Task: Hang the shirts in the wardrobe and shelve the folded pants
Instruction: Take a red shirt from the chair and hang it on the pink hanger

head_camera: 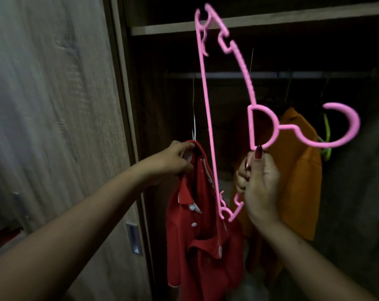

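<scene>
My left hand [175, 159] pinches the collar of a red polo shirt [199, 246], which dangles in front of the open wardrobe. My right hand [258, 181] grips a pink plastic hanger [208, 118] by one shoulder arm, just below its neck loop. The hanger stands on end, with its hook [345, 127] pointing right. An orange shirt [301, 181] hangs on a green hanger [326, 135] from the wardrobe rail [292, 74], behind my right hand. No folded pants are in view.
The sliding wardrobe door [54, 127] fills the left side, with a recessed metal handle [134, 237] low down. A wooden shelf [271, 22] runs above the rail. The wardrobe interior is dark; its bottom is hard to make out.
</scene>
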The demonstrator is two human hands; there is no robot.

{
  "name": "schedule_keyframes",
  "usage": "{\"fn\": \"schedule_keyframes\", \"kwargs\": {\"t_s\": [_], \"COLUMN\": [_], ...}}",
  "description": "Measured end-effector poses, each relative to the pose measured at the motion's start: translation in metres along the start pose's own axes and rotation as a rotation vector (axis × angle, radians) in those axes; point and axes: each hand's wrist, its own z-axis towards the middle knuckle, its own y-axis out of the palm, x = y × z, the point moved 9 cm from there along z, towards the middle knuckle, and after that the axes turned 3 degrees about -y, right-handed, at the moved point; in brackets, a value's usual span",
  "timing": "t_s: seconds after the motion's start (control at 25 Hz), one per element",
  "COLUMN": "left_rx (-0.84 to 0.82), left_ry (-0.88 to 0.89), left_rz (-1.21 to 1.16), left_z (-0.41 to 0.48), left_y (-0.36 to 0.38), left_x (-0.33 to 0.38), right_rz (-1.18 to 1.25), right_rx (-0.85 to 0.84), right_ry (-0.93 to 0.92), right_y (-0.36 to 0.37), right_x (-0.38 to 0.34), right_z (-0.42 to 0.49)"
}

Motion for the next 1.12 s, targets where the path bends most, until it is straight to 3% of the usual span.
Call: {"fn": "schedule_keyframes", "kwargs": {"t_s": [0.24, 0.4, 0.56, 0.68, 0.84, 1.04, 1.12], "left_rx": [-0.219, -0.25, -0.149, -0.22, -0.317, -0.29, -0.339], "left_ry": [0.047, 0.097, 0.159, 0.185, 0.192, 0.113, 0.052], "left_rz": [-0.106, -0.21, -0.134, -0.015, 0.185, 0.163, 0.14], "left_z": [-0.008, -0.023, -0.032, -0.034, -0.03, -0.031, -0.031], "left_y": [0.015, -0.006, -0.037, -0.043, -0.042, -0.035, -0.028], "left_x": [0.003, 0.013, -0.003, -0.015, -0.027, -0.027, -0.025], "right_rz": [-0.034, -0.535, -0.803, -0.866, -1.01, -0.975, -0.84], "right_rx": [0.018, -0.049, -0.281, -0.46, -0.565, -0.655, -0.698], "right_ry": [-0.199, -0.283, -0.195, -0.105, -0.192, -0.108, 0.098], "right_y": [0.031, -0.003, -0.052, -0.06, -0.064, -0.064, -0.057], "right_x": [-0.025, 0.032, 0.078, 0.079, 0.071, 0.085, 0.092], "right_z": [-0.007, -0.028, -0.027, -0.017, -0.01, -0.019, -0.033]}}
